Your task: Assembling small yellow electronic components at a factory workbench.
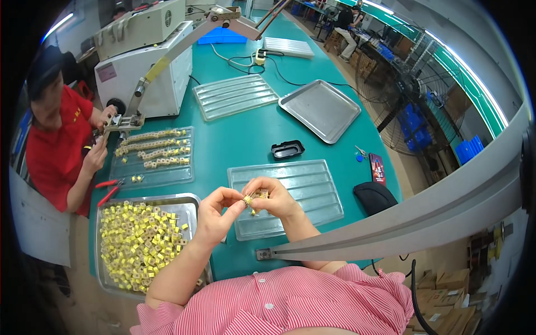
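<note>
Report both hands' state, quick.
Left hand: closed, pinching a small yellow part.
Right hand: closed, holding small yellow-and-beige parts; count unclear.

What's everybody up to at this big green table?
The person in the striped shirt has the left hand and right hand together, fingertips pinching small yellow parts over a clear ridged tray. To the left, a metal tray is heaped with similar pieces. Beyond it, another ridged tray holds several rows of them, with red-handled pliers nearby. A co-worker in red has both hands near a metal fixture.
</note>
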{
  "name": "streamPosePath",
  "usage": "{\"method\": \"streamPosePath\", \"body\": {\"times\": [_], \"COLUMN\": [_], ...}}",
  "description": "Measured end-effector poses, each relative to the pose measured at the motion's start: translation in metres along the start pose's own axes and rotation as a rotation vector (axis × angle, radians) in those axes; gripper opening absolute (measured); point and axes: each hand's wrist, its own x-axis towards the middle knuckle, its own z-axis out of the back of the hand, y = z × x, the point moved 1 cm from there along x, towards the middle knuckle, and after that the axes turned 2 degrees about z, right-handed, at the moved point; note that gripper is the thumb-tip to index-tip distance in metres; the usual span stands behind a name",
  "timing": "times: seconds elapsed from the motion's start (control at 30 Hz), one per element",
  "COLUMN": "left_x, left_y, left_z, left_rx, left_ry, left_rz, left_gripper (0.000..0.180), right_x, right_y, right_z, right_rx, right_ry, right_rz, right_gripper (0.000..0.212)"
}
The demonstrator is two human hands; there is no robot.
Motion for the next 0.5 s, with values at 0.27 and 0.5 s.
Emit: {"method": "streamPosePath", "body": {"times": [0.27, 0.5], "left_x": [-0.0014, 0.0000], "left_y": [-0.0029, -0.0003], "left_z": [-0.0005, 0.0067], "left_rx": [0.056, -0.002], "left_ry": [-0.056, -0.009], "left_rz": [0.036, 0.192], "left_gripper": [0.013, 0.013], "right_x": [-0.0009, -0.0004], "right_y": [-0.0027, -0.0022], "right_z": [-0.0004, -0.0002], "right_rx": [-0.039, -0.198], "right_ry": [0.086, 0.111], "right_rz": [0.034, 0.116], "right_gripper": [0.016, 0.017]}}
